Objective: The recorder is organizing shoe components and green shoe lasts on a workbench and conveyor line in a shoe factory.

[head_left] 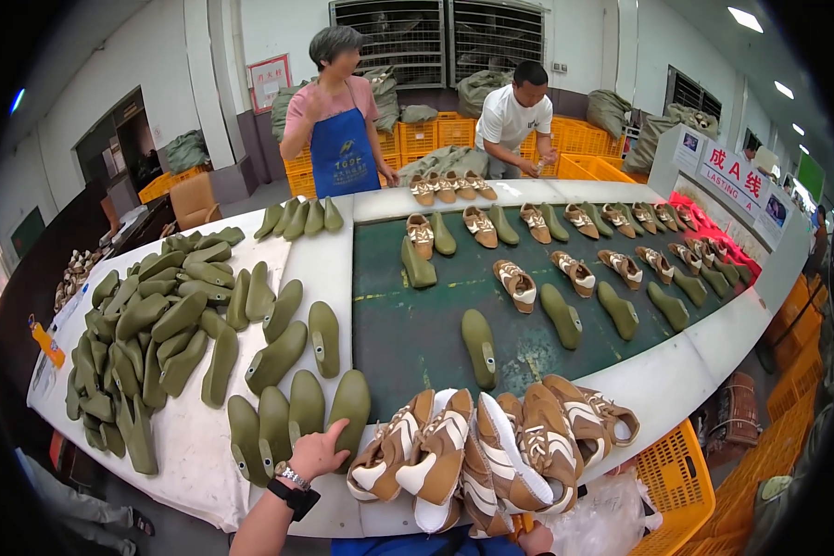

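My left hand [315, 456], wearing a watch and a dark wristband, closes on the lower end of an olive-green shoe last [350, 414], its thumb along the surface. That last is at the right end of a short row of similar lasts [273, 422] at the table's near edge. My right hand [535, 537] shows only in part at the bottom edge, below the shoes. Its fingers look closed near a small orange piece, mostly hidden. Between the hands lies a pile of brown-and-white lace-up sneakers [435, 449], some showing pale soles.
A heap of green lasts [148, 324] covers the left of the white table [208, 445]. Rows of sneakers and lasts stand on the dark green belt [417, 343]. Orange crates [674, 477] stand at the right. Two people [341, 120] are across the table.
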Demonstrator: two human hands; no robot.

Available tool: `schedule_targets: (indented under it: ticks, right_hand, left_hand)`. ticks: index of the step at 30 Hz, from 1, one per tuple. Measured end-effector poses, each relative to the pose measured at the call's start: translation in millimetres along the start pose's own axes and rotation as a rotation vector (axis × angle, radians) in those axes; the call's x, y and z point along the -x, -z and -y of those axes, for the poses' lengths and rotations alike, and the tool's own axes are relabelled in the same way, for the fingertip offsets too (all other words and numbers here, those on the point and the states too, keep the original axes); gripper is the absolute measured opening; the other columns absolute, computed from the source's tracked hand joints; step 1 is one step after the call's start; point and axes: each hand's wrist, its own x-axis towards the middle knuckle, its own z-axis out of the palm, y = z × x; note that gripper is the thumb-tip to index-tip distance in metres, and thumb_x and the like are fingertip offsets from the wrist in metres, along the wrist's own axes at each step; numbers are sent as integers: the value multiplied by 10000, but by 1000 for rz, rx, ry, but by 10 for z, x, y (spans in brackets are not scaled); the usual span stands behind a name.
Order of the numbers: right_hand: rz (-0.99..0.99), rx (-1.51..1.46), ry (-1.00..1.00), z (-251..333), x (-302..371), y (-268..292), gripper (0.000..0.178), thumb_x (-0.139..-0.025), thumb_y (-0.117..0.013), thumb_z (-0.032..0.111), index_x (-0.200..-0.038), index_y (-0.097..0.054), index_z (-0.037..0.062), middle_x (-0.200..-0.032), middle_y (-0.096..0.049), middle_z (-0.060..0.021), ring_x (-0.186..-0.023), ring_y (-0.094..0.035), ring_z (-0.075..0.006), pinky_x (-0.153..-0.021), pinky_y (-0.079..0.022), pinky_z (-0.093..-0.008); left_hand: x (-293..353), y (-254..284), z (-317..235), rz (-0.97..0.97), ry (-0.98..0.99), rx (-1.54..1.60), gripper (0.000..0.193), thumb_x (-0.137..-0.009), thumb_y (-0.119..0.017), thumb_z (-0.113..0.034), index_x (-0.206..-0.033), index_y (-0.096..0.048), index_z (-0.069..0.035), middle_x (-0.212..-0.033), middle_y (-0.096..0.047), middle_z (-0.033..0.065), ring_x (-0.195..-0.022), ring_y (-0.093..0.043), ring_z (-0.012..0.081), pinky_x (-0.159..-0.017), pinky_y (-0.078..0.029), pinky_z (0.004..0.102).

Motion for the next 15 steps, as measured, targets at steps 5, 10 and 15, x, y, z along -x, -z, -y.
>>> schedule_targets:
  ticks: [5,10,15]
  right_hand:
    - [-48,-100,9,-33,-53,-32,435,-708,-624,447,-812,-634,24,-725,-611,-251,-723,-594,-418,-643,-478,-469]
    - [61,69,-87,61,-30,43,425,-696,-655,364,-942,-617,19,-851,-635,-223,-823,-616,-365,-720,-490,-431]
    - [-85,41,-2,10,-34,-47,278,-668,-640,275,-785,-621,23,-713,-627,-211,-692,-619,-376,-655,-499,-453]
  left_hand:
    - [-62,-5,-43,-21,-7,2,622,-738,-644,-346,-1280,-368,-220,-716,-633,178,-659,-619,358,-595,-501,446]
    - [-31,-7,-30,21,0,3,620,-739,-645,-344,-1279,-370,-215,-715,-634,174,-663,-621,353,-601,-501,442]
    - [5,-26,15,11,15,-2,622,-740,-644,-348,-1281,-370,-210,-714,-635,172,-672,-623,348,-605,-501,441]
